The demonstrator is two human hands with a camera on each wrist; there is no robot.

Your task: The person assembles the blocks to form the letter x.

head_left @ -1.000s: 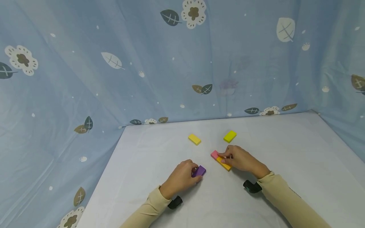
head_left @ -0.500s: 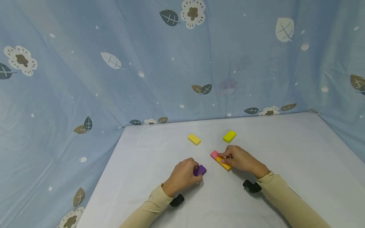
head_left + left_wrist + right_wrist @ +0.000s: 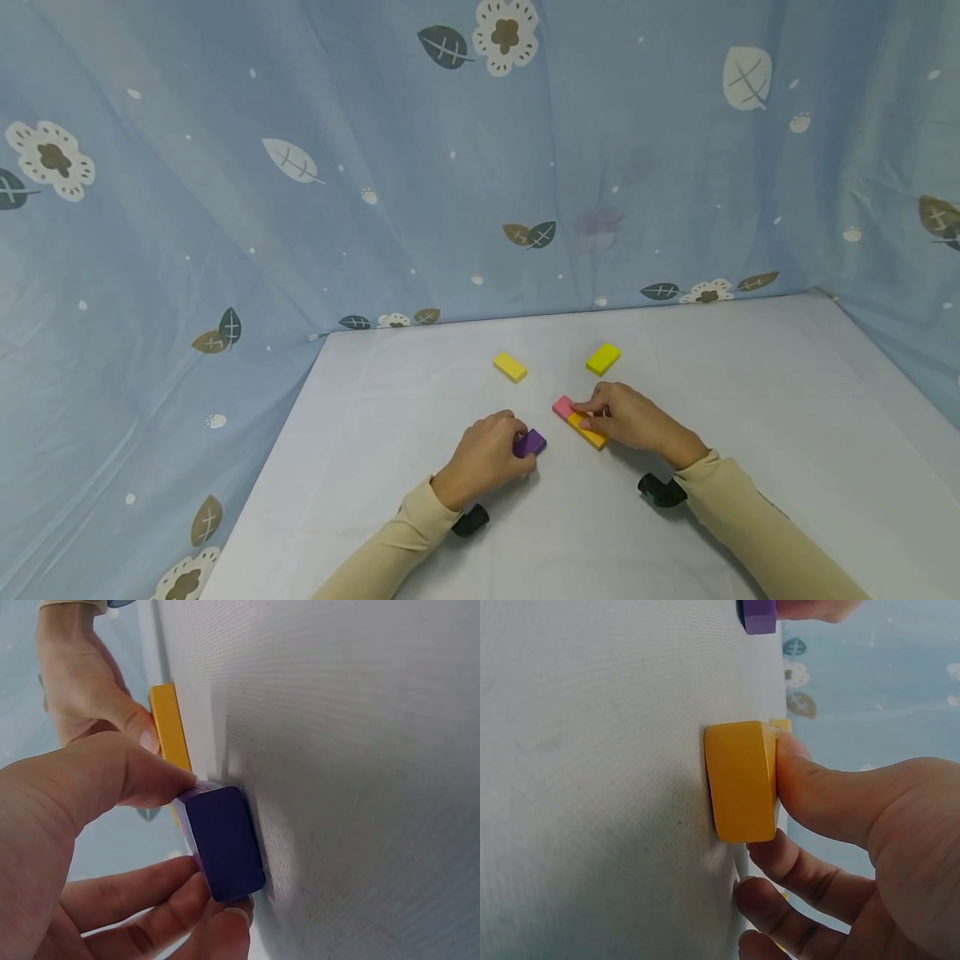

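My left hand (image 3: 486, 454) holds a purple rectangular block (image 3: 530, 443) between thumb and fingers, low over the white tabletop. In the left wrist view, the dark end of the purple block (image 3: 227, 844) faces the camera. To its right, my right hand (image 3: 633, 417) grips an orange block (image 3: 588, 433) with thumb and fingers. A pink block (image 3: 562, 407) meets the far end of the orange one, in line with it and partly under the fingertips. A gap separates the purple block from the orange and pink pair. The orange block (image 3: 739, 784) lies flat on the table in the right wrist view.
Beyond the hands lie a pale yellow block (image 3: 510, 367) and a bright yellow-green block (image 3: 603, 359), spaced apart. A blue patterned curtain (image 3: 420, 167) hangs along the back edge of the white table (image 3: 787, 400). Black wrist cameras (image 3: 662, 491) hang beneath both wrists.
My left hand has slid the purple block slightly right and away from me, nearer the orange and pink blocks. The right hand has stayed in place on the orange block.
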